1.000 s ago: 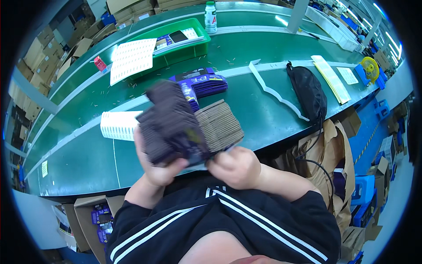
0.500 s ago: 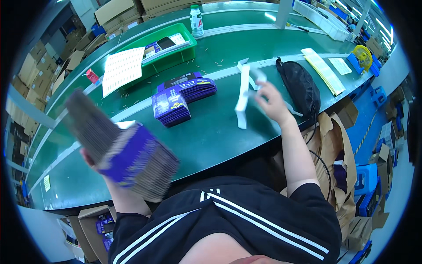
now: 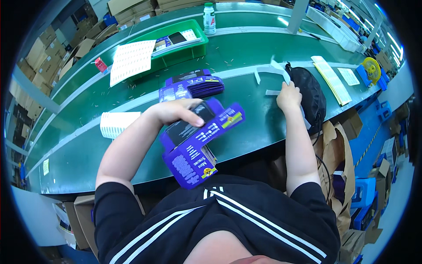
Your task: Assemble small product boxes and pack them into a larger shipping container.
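Since half a second ago, the left hand (image 3: 176,111) has swung in from the person's far left to just above the near edge of the green worktop (image 3: 246,105), and the thick stack it carried is gone from its grip. That hand now curls over a flat purple carton (image 3: 200,141) (unfolded, with a dark panel and white print), fingers closed on its upper end, while the carton's lower end hangs past the near edge toward the person's black shirt. The right hand (image 3: 288,94) has come down onto the worktop near its right end, beside a black pouch (image 3: 312,94). Its fingers are closed on a white paper strip (image 3: 274,72); how tightly, I cannot tell. Behind the held carton, toward the middle of the worktop, lies a stack of purple cartons (image 3: 193,86). A stack of white cards (image 3: 115,124) sits to the left of the left forearm. Farther back stand a green tray (image 3: 173,48), a white label sheet (image 3: 131,59) and a small bottle (image 3: 209,18).
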{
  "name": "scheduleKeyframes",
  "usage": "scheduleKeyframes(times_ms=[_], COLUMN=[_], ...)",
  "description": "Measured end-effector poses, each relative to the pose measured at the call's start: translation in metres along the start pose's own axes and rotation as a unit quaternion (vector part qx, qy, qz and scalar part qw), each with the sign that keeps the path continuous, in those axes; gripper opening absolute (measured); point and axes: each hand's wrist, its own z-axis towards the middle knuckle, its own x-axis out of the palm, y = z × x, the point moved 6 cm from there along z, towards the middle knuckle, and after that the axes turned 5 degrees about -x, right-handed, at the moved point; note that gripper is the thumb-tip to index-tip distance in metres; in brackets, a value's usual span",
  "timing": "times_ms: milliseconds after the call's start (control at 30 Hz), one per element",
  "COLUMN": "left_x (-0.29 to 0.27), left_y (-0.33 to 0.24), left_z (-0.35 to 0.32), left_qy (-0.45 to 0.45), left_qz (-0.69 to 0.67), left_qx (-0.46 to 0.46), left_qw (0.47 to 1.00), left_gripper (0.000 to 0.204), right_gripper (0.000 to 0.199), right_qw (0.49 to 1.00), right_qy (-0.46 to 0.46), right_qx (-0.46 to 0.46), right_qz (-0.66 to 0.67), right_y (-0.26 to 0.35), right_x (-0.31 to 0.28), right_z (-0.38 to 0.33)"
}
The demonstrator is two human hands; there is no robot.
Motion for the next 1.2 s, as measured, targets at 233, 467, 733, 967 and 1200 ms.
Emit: scheduleKeyframes(times_ms=[233,467,733,967,1200], left_x=[-0.015,-0.009,0.0,-0.004,-0.004], left_y=[0.042,0.025,0.0,-0.004,0.001], left_z=[0.054,0.049,0.036,0.037,0.032], left_qy=[0.11,0.028,-0.062,-0.105,-0.105], left_qz=[0.022,0.13,0.31,0.448,0.425], left_qx=[-0.111,-0.133,-0.092,-0.046,-0.062], left_qw=[0.988,0.982,0.944,0.886,0.897], left_gripper=[0.055,0.052,0.054,0.063,0.064], right_gripper=[0.04,0.047,0.05,0.055,0.057], right_qw=[0.799,0.83,0.855,0.854,0.849], right_qy=[-0.297,-0.233,-0.22,-0.212,-0.252], right_qx=[-0.388,-0.451,-0.419,-0.424,-0.43], right_qz=[0.349,0.231,0.213,0.216,0.174], right_y=[0.093,0.152,0.163,0.166,0.176], right_x=[-0.1,-0.066,-0.058,-0.072,-0.065], right_z=[-0.123,-0.175,-0.179,-0.184,-0.191])
